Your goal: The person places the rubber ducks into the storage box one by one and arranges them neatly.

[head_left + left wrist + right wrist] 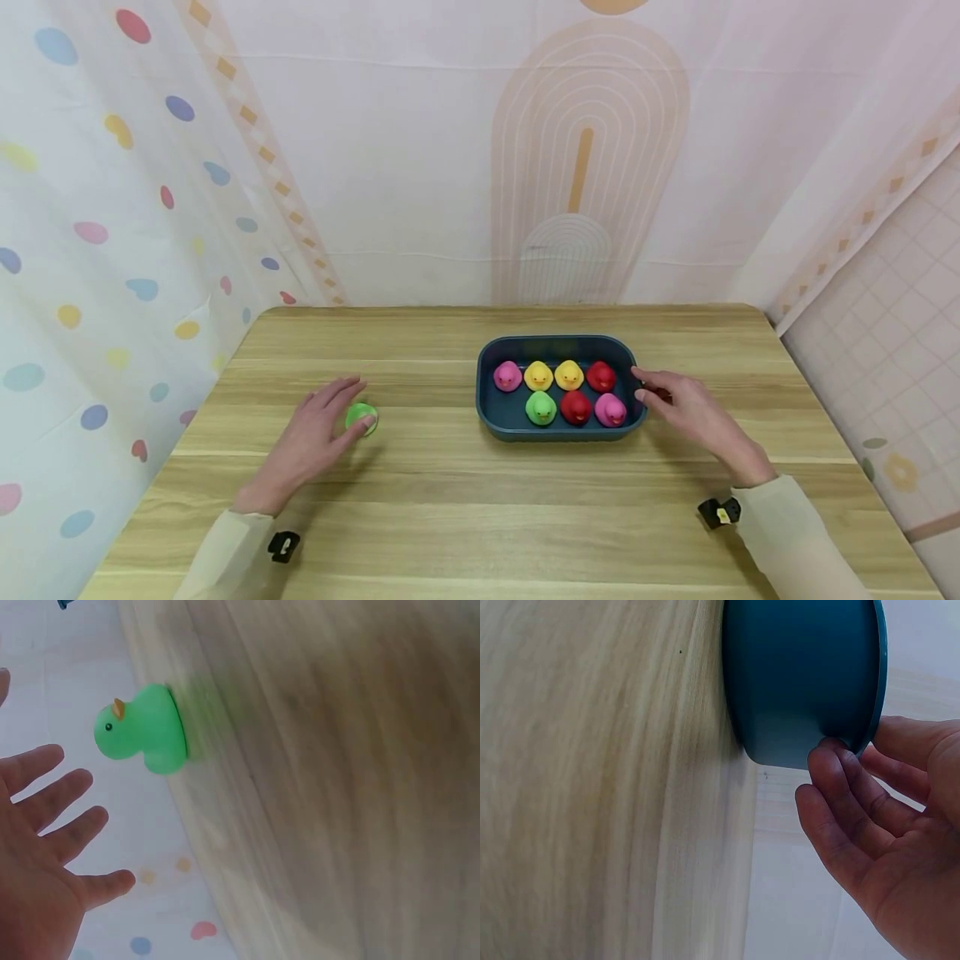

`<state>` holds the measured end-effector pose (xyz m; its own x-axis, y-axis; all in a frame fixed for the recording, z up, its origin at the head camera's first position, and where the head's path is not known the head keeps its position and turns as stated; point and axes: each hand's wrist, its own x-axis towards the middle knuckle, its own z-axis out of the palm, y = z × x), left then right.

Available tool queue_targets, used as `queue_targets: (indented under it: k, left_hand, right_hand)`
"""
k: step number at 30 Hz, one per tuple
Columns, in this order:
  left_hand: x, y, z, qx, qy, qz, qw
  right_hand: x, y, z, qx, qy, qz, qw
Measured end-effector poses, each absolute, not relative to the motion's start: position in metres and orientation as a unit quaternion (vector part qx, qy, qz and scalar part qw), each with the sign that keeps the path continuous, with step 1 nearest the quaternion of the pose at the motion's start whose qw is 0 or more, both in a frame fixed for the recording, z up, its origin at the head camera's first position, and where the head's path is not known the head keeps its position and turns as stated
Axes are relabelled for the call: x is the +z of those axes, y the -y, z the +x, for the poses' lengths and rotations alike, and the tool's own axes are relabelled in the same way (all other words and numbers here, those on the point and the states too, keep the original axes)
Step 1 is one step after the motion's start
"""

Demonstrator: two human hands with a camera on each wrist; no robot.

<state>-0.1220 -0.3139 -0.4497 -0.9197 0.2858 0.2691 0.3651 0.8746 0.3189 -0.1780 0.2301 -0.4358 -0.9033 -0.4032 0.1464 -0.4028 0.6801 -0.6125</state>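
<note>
A green rubber duck [361, 417] [142, 729] stands upright on the table at the left. My left hand [318, 433] [37, 847] hovers beside and partly over it, fingers spread and holding nothing; the left wrist view has a gap between fingertips and duck. To the right is a dark blue rectangular tub [498, 434] [802, 675]. Its right end is gripped by my right hand [693, 412] [900, 832], thumb at the rim and curled fingers against the outer wall. Inside the tub sit several rubber ducks, pink [507, 377], yellow [538, 377], red [576, 407] and green [541, 409], in two rows.
The wood-grain table [450, 517] runs back to a patterned curtain [420, 167]. More curtain, with coloured dots, hangs along the left side. Each wrist wears a small black device, the left one [283, 546] and the right one [718, 513].
</note>
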Motion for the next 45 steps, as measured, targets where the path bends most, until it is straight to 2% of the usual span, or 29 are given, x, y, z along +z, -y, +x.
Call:
queue_targets:
  k: [10, 27, 37, 45]
  left_hand:
    - [-0.451, 0.321, -0.121, -0.211, 0.962, -0.149, 0.093]
    - [-0.457, 0.324, -0.123, -0.218, 0.955, -0.170, 0.109]
    - [-0.460, 0.325, -0.123, -0.216, 0.951, -0.181, 0.128]
    - [-0.459, 0.319, -0.117, -0.230, 0.935, -0.198, 0.183]
  right_hand:
    - [-0.436, -0.231, -0.178, -0.338, -0.916, -0.218, 0.004]
    - [-0.436, -0.231, -0.177, -0.332, -0.917, -0.222, -0.005]
    - [-0.437, -0.229, -0.178, -0.333, -0.917, -0.220, -0.005]
    - [-0.438, -0.231, -0.178, -0.337, -0.915, -0.222, -0.006]
